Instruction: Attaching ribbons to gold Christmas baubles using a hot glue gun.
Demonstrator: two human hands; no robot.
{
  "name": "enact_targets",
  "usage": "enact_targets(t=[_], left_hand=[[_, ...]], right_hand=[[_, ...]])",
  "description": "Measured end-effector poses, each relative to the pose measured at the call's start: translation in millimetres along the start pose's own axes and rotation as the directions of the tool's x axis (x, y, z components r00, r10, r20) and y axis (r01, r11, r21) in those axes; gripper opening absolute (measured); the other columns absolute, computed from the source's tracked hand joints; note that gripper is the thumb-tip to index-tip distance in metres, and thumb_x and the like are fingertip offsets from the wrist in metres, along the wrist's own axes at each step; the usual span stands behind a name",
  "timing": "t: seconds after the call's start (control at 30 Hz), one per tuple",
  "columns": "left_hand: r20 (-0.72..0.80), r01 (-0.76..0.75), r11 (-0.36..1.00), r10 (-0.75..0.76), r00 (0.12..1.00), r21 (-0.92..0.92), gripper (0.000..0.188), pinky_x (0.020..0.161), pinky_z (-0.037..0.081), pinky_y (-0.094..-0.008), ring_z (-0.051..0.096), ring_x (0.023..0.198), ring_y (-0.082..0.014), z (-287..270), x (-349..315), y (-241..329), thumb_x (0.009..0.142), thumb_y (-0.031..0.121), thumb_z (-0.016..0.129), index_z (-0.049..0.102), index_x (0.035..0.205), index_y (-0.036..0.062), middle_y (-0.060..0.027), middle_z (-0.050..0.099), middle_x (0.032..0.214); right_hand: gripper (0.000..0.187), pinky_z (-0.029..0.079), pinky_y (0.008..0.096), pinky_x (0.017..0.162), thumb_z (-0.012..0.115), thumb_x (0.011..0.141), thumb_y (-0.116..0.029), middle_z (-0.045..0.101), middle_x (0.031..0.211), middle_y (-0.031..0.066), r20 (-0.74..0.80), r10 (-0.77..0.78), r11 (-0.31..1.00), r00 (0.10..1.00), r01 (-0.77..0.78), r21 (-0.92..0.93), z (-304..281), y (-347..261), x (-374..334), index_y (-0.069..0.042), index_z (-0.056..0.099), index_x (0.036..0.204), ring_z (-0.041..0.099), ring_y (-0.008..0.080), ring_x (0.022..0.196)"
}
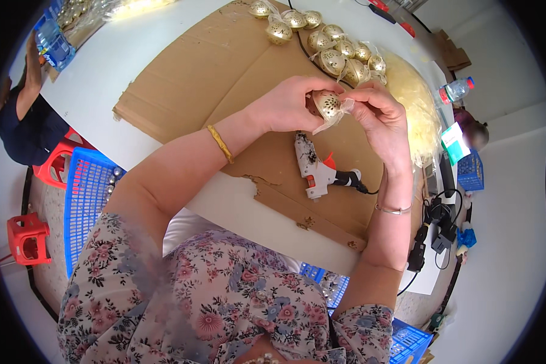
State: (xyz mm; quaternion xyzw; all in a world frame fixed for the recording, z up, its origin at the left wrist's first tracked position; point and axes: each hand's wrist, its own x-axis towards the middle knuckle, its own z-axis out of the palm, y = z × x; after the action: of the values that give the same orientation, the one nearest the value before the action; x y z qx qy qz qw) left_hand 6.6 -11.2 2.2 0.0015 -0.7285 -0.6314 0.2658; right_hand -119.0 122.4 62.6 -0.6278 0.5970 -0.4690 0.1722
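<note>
A pale gold ball ornament [327,104] with small cut-out holes sits in my left hand [285,104], whose fingers are wrapped around it. A sheer whitish strip [329,125] hangs at the ball's right side. My right hand [379,118] pinches this strip close to the ball, thumb and forefinger together. Below the hands a white glue gun [323,176] with a blackened nozzle lies on the brown cardboard sheet [218,85]. Several similar gold ball ornaments [332,60] with sheer strips are grouped at the far side of the cardboard.
A pale yellow heap of thin material [414,100] lies at the right. Black cords and adapters [440,221] run along the table's right edge. Bottles [457,90] stand or lie near the rims. A blue basket [88,200] and red stools [29,238] are left, near another person [27,127].
</note>
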Motion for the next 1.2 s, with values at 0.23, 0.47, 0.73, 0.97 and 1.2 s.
enact_targets(t=[0.23, 0.47, 0.73, 0.97, 1.2], left_hand=[[0.017, 0.003, 1.000, -0.003, 1.000, 0.021, 0.052, 0.059, 0.042, -0.0224, 0.049, 0.064, -0.0072, 3.8, -2.5, 2.7, 0.059, 0.007, 0.067, 0.058, 0.109, 0.0040, -0.0005, 0.054, 0.074], [0.023, 0.010, 1.000, -0.010, 1.000, 0.002, 0.052, 0.060, 0.043, -0.0224, 0.050, 0.065, -0.0072, 4.6, -3.0, 1.4, 0.059, 0.009, 0.070, 0.057, 0.108, 0.0030, -0.0011, 0.055, 0.074], [0.030, 0.013, 0.999, -0.012, 0.999, -0.038, 0.051, 0.064, 0.044, -0.0231, 0.052, 0.069, -0.0085, 7.0, -2.9, 2.6, 0.059, 0.010, 0.071, 0.056, 0.107, 0.0012, -0.0023, 0.056, 0.078], [0.039, 0.016, 1.000, -0.016, 0.999, 0.002, 0.051, 0.064, 0.044, -0.0223, 0.051, 0.070, -0.0077, 4.6, -3.3, -1.9, 0.059, 0.008, 0.070, 0.055, 0.107, -0.0001, -0.0025, 0.056, 0.080], [0.024, 0.048, 0.998, -0.047, 0.999, -0.042, 0.052, 0.063, 0.044, -0.0224, 0.050, 0.069, -0.0077, 5.3, -4.7, 3.9, 0.059, 0.007, 0.070, 0.055, 0.109, 0.0003, -0.0026, 0.055, 0.079]], right_hand=[[0.011, 0.042, 0.0198, 0.070, 0.061, 0.079, 0.004, 0.055, 0.084, 0.0024, -0.226, -0.017, 0.999, 0.974, 0.026, 0.039, 2.2, 13.5, -5.4, -0.001, 0.065, 0.089, 0.051, 0.0089, 0.077], [0.009, 0.043, 0.0199, 0.070, 0.061, 0.080, 0.001, 0.057, 0.081, 0.0028, -0.329, -0.014, 1.000, 0.944, 0.021, 0.017, 11.0, 19.6, -6.1, 0.001, 0.064, 0.088, 0.052, 0.0084, 0.075], [0.008, 0.043, 0.0195, 0.070, 0.062, 0.081, 0.000, 0.057, 0.081, 0.0018, -0.369, -0.028, 1.000, 0.929, 0.031, 0.000, 13.9, 21.5, -7.0, 0.002, 0.064, 0.088, 0.052, 0.0076, 0.074], [0.007, 0.038, 0.0174, 0.062, 0.064, 0.079, -0.001, 0.054, 0.077, 0.0007, -0.384, -0.101, 0.989, 0.918, 0.051, -0.140, 18.4, 14.5, -6.3, 0.000, 0.065, 0.086, 0.046, 0.0054, 0.068], [0.015, 0.041, 0.0177, 0.066, 0.064, 0.078, 0.002, 0.053, 0.079, -0.0011, -0.398, -0.035, 0.999, 0.917, 0.026, -0.028, 14.8, 18.3, -6.7, 0.000, 0.064, 0.093, 0.045, 0.0056, 0.068]])
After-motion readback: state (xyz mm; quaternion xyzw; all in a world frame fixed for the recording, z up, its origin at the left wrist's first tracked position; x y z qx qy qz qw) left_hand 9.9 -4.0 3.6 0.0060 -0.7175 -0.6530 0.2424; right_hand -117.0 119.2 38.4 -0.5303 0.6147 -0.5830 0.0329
